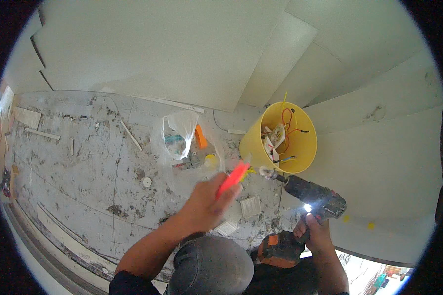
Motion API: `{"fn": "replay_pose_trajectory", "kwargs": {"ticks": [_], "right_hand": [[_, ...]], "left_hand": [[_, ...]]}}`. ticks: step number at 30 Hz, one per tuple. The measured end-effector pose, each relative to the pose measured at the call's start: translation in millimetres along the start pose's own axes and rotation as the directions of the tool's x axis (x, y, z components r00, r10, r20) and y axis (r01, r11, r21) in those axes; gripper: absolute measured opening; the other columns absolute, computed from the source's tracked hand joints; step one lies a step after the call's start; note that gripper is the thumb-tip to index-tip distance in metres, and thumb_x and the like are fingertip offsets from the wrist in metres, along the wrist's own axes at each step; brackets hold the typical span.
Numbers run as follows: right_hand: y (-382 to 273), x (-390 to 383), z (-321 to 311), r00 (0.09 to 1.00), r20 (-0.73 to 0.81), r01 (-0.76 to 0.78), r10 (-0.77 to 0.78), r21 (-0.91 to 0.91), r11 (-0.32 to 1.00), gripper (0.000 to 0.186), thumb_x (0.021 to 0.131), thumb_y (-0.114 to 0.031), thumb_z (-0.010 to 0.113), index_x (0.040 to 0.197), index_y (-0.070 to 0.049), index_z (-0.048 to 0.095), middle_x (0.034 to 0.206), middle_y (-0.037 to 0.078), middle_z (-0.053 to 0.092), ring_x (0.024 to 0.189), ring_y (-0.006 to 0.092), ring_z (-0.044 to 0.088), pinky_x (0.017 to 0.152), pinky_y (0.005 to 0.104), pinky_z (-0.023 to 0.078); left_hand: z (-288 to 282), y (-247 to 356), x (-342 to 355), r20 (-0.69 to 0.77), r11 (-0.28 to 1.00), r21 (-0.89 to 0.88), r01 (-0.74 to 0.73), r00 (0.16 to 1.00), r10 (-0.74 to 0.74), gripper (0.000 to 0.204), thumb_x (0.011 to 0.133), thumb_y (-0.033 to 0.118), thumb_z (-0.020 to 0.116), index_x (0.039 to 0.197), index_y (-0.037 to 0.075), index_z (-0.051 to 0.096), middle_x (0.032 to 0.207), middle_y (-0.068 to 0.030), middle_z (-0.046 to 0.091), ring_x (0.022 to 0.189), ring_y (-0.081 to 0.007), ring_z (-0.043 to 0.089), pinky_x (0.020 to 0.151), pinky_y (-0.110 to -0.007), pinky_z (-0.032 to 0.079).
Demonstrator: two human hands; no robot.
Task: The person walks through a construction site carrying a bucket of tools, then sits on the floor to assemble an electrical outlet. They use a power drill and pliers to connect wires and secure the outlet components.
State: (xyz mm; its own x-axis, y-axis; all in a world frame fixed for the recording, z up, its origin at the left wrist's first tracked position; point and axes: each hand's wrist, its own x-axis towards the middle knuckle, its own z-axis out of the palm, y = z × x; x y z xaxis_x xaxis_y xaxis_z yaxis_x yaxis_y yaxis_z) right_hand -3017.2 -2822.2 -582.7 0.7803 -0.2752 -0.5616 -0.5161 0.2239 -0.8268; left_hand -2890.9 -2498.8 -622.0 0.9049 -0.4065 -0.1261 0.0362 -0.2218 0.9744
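My left hand (206,199) is closed around a bright red handled tool (233,180), smeared by motion, with a pale tip pointing up and right; its exact kind is unclear. A black cordless drill (314,195) is in my right hand (317,232), my fingers wrapped around its grip. The drill points left toward the red tool, and its lamp is lit. A whitish clump (267,172) shows at the drill's front end, and a small yellow-green piece lies close by, near the red tool's tip. The orange-marked battery (280,250) sits at the base of the drill.
Beyond the drill stands a yellow bucket (251,142) holding coloured wires and white scraps. A clear plastic bag (182,130) with an orange item (200,136) lies left of it. White square plates (251,207), strips and debris litter the dirty floor. Pale panels (157,49) rise behind.
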Motion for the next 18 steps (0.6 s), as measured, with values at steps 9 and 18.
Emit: {"fn": "replay_pose_trajectory", "kwargs": {"ticks": [9, 18], "right_hand": [[-4.5, 4.1, 5.9, 0.997, 0.061, 0.042, -0.051, 0.131, 0.99, 0.019, 0.101, -0.008, 0.061, 0.113, -0.01, 0.046, 0.072, 0.006, 0.052, 0.057, 0.02, 0.054, 0.053, 0.0388, 0.05], [-3.9, 3.4, 5.2, 0.993, 0.078, 0.08, -0.084, 0.058, 0.995, 0.025, 0.1, -0.026, 0.07, 0.107, -0.016, 0.048, 0.078, 0.002, 0.053, 0.059, 0.0169, 0.053, 0.055, 0.038, 0.051]], "left_hand": [[8.4, 9.3, -6.4, 0.237, 0.997, -0.075, 0.002, 0.971, 0.016, 0.046, 0.107, 0.047, 0.054, 0.105, 0.0, 0.059, 0.073, -0.0189, 0.064, 0.067, -0.0346, 0.066, 0.063, -0.045, 0.048], [5.6, 13.5, -12.0, 0.26, 0.993, -0.093, 0.07, 0.965, -0.043, 0.038, 0.107, 0.039, 0.057, 0.105, 0.002, 0.057, 0.074, -0.0166, 0.058, 0.066, -0.0292, 0.056, 0.063, -0.044, 0.045]]}}
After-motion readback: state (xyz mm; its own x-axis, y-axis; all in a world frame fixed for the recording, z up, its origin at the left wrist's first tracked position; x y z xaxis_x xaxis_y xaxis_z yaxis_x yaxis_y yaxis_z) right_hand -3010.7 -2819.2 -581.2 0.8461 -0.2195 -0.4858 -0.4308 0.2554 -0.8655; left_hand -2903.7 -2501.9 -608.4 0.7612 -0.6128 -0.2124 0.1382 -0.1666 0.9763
